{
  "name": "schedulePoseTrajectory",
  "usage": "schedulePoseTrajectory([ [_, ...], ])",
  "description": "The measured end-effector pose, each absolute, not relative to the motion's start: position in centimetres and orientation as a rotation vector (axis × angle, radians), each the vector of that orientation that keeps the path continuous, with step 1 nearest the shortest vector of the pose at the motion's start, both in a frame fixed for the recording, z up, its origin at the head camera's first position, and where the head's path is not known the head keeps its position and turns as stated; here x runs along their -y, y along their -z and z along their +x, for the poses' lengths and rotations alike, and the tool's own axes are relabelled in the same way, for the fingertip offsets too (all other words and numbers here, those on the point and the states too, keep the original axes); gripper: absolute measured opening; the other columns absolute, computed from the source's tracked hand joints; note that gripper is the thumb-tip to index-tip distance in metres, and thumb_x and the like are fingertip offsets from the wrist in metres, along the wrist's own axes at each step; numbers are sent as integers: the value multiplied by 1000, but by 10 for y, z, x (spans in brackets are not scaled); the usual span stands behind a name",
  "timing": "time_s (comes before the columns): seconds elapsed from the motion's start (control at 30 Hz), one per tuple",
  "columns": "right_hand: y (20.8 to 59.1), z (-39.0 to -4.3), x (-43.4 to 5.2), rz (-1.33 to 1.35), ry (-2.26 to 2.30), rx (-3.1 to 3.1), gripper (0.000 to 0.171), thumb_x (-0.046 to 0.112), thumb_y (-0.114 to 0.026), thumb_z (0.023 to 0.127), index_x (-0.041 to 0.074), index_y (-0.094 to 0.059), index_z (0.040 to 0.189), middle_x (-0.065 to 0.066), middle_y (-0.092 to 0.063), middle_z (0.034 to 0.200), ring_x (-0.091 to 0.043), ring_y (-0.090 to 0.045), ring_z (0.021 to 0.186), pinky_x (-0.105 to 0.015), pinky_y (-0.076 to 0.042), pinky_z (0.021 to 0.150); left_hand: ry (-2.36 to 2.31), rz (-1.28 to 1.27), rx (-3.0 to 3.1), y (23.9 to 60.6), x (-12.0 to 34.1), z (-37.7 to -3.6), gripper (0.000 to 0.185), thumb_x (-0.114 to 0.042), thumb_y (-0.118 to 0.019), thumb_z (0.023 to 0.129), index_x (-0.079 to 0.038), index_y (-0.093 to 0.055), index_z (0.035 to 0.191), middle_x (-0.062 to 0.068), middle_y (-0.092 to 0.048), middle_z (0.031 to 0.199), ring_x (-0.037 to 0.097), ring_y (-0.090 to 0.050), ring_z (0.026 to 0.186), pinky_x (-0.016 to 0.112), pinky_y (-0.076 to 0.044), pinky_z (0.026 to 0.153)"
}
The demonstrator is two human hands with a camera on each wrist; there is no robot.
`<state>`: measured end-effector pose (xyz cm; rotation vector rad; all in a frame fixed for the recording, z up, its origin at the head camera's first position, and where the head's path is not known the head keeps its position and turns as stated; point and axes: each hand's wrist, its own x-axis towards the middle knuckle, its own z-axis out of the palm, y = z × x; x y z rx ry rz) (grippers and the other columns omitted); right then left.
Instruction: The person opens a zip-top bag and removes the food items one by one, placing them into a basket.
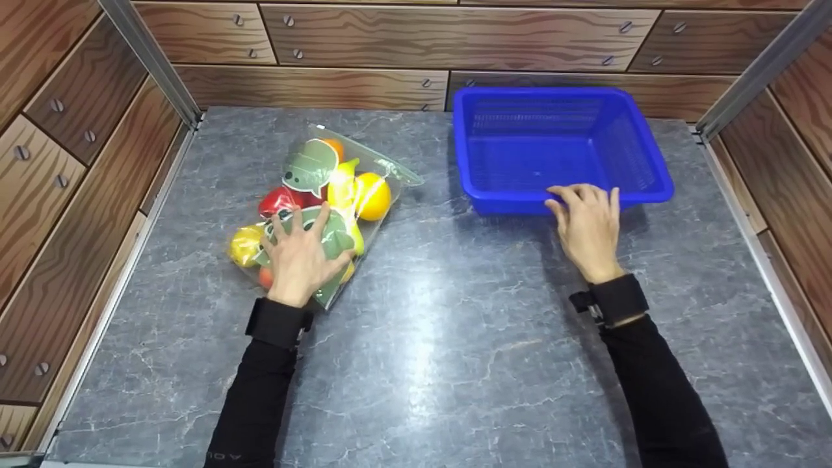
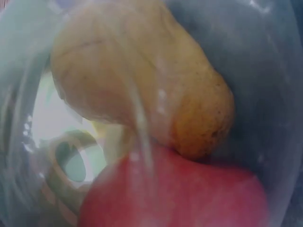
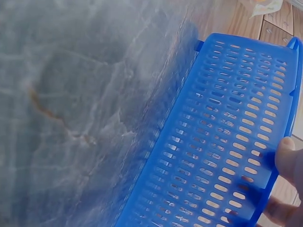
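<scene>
Clear plastic bag (image 1: 325,208) of toy fruit: lies flat on grey marble-pattern tabletop (image 1: 442,338), left of centre in head view, zip end toward upper right. Visible through the film: yellow lemon (image 1: 373,195), red pepper (image 1: 281,200), orange fruit (image 1: 333,147) at top end, small yellow fruit (image 1: 246,244) at lower left edge, green printed label (image 1: 308,166). Left hand (image 1: 300,255): palm down on lower half of bag, fingers spread and nearly straight, pressing, not curled round anything. Left wrist view, very close and blurred: tan rounded fruit (image 2: 142,75) touching red fruit (image 2: 175,194) below it, both behind bag film.

Blue basket (image 1: 481,149): perforated plastic, upper right of centre in head view, well apart from bag, nothing visible inside. Right hand (image 1: 588,227): placed on near rim of basket, fingers over the edge, thumb side toward frame centre. Right wrist view: fingertips (image 3: 289,156) against the slotted wall at lower right of frame; firmness of grip cannot be told. Black sleeves (image 1: 656,383) and dark wrist straps on both arms. Wood-grain panels (image 1: 455,39) enclose the tabletop on three sides.
</scene>
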<state>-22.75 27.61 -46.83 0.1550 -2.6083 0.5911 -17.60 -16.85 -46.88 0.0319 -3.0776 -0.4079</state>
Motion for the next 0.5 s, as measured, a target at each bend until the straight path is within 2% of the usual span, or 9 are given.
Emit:
schedulePoseTrajectory([
  [0.3, 472, -207, -277, 143, -605, 2568, 26, 25, -69, 101, 11, -77, 121, -24, -72, 120, -49, -58, 128, -74, -13, 130, 387, -14, 2993, 472, 158, -164, 92, -52, -81, 82, -29, -43, 162, 28, -46, 161, 60, -45, 143, 84, -42, 104],
  [0.5, 472, -194, -277, 143, -622, 2550, 26, 24, -70, 101, 10, -77, 121, -24, -72, 119, -49, -58, 128, -74, -13, 130, 388, -33, 2944, 474, 156, -152, 90, -49, -84, 80, -28, -48, 159, 28, -51, 157, 58, -50, 138, 82, -47, 99],
])
